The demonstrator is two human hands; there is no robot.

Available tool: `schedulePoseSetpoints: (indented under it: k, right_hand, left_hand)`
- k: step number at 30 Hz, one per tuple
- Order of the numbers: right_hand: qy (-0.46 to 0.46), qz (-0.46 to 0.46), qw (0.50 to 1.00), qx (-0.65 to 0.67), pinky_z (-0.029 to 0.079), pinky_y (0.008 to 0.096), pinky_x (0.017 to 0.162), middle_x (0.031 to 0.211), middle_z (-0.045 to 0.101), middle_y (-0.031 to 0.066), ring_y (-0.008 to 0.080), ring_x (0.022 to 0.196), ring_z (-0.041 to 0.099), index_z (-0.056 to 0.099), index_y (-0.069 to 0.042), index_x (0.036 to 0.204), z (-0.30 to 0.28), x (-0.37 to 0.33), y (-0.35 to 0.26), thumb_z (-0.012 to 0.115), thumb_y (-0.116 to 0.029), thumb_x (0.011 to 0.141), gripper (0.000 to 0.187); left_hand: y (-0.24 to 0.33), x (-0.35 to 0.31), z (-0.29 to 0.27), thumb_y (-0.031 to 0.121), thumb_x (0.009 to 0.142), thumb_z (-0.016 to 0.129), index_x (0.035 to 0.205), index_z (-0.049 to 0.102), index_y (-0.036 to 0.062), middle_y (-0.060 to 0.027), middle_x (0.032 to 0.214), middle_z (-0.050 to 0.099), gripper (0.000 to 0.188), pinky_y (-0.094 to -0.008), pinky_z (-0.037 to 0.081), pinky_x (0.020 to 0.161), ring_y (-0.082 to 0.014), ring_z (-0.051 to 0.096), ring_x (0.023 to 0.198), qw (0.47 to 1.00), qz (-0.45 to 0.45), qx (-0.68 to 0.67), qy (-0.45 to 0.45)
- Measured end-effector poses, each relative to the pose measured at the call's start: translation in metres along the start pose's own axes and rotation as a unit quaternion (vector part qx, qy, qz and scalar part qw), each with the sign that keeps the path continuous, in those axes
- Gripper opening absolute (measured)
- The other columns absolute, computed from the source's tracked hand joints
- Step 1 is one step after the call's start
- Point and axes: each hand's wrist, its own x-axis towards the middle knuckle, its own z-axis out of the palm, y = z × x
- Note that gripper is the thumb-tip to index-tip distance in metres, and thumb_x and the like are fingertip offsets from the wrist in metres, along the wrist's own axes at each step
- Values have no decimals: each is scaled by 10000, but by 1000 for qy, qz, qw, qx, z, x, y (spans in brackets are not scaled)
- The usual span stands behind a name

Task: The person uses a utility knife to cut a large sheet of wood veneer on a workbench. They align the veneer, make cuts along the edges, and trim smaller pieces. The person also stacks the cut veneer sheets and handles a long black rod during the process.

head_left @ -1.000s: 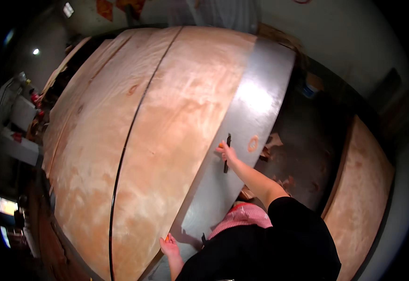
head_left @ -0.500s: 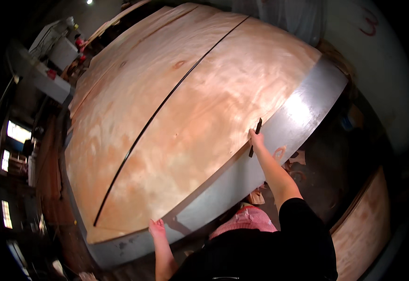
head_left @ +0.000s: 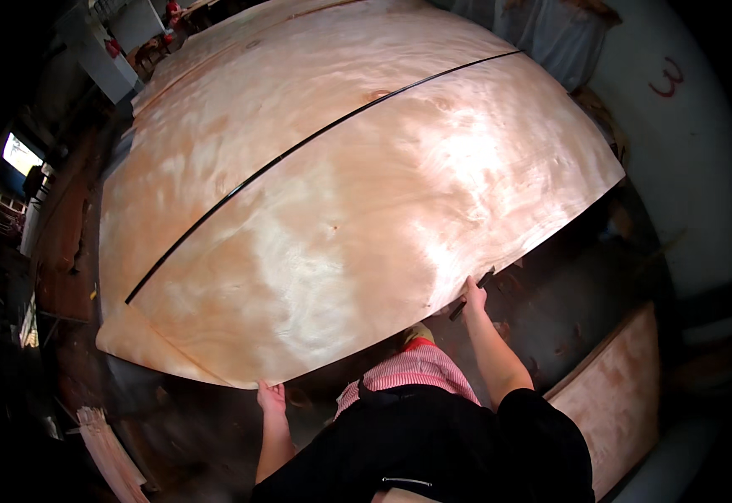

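Note:
A large, thin, pale wood veneer sheet (head_left: 316, 277) spreads in front of me, its near edge reaching toward my body. My left hand (head_left: 271, 396) pinches that edge near the left corner, where the sheet shows a curved fold or crease. Farther right, my right hand (head_left: 473, 295) is closed at the same edge, with a dark narrow bar-shaped tool (head_left: 458, 311) in its grip. Whether its fingers also clasp the sheet is hard to see. Across the veneer runs a long thin black strip (head_left: 253, 178), from near left to far right.
Another wood sheet (head_left: 613, 394) leans at the lower right. Pale wood strips (head_left: 108, 448) lie at the lower left. A whitish wall-like surface (head_left: 676, 168) with a red mark rises on the right. Beyond the far left, a person in red (head_left: 172, 12) is partly visible.
The veneer's near edge has come toward me and now covers the grey surface that showed beneath it. My right hand has moved nearer with the tool; the view has shifted too.

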Motion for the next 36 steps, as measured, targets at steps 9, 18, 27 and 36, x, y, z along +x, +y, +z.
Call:
schedulePoseSetpoints:
  k: [9, 18, 27, 36]
  right_hand:
    - [97, 5, 978, -182, 283, 267, 312, 477, 408, 1, 114, 352, 387, 502, -56, 754, -70, -11, 51, 579, -218, 787, 182]
    - [70, 91, 967, -227, 261, 247, 315, 649, 606, 79, 89, 353, 331, 559, -44, 828, -23, 11, 0, 479, -296, 843, 265]
    - [-30, -8, 931, -364, 371, 232, 419, 692, 638, 72, 97, 448, 473, 593, -33, 912, 1, 77, -1, 476, -172, 838, 196]
    - [-223, -143, 865, -427, 374, 240, 449, 683, 633, 42, 75, 487, 482, 599, -41, 944, 131, 115, -104, 451, -160, 867, 204]
  left_hand:
    - [-70, 20, -91, 484, 873, 368, 1065, 466, 118, -48, 840, 592, 424, -291, 424, 537, -182, 564, 702, 992, -91, 79, -46]
    - [20, -14, 45, 525, 874, 285, 974, 524, -39, -191, 860, 612, 620, -274, 456, 481, -229, 585, 614, 881, -307, 344, -109]
    - [69, 76, 294, 453, 898, 305, 1006, 529, 18, -145, 910, 618, 501, -226, 486, 531, -157, 602, 677, 920, -71, 271, -275]
    - [95, 126, 429, 508, 850, 386, 935, 571, 2, -114, 827, 631, 546, -204, 476, 435, -173, 620, 633, 974, -154, 124, -110]
